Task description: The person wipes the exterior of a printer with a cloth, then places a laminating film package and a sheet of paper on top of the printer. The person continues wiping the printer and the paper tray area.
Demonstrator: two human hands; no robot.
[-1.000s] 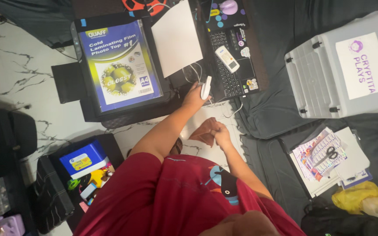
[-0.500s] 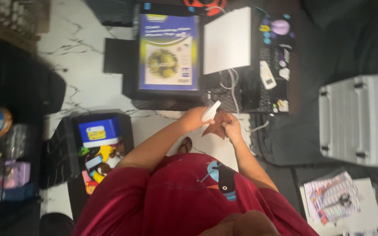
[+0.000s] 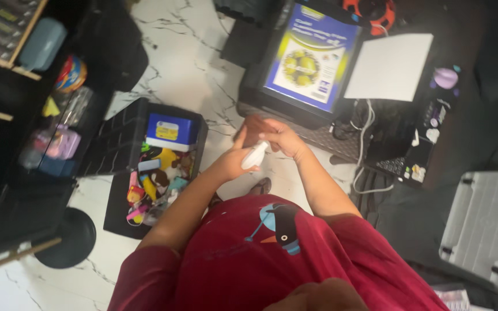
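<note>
1. Left hand [image 3: 233, 162] clamped around a small white device [image 3: 254, 155], above the marble floor [image 3: 191, 75].
2. Right hand [image 3: 280, 138] closed on a brown cloth [image 3: 250, 125], touching the device's upper end.
3. Open black box [image 3: 123, 144] of colourful odds and ends just left of both hands.

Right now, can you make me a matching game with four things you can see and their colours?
Things:
1. small gadget in the left hand
2. sheet of paper
3. box in the floor bin
4. shirt

Colours:
A. dark red
B. blue with a yellow label
C. white, long and slim
D. plain white, flat

Pairs: 1-C, 2-D, 3-B, 4-A
</note>
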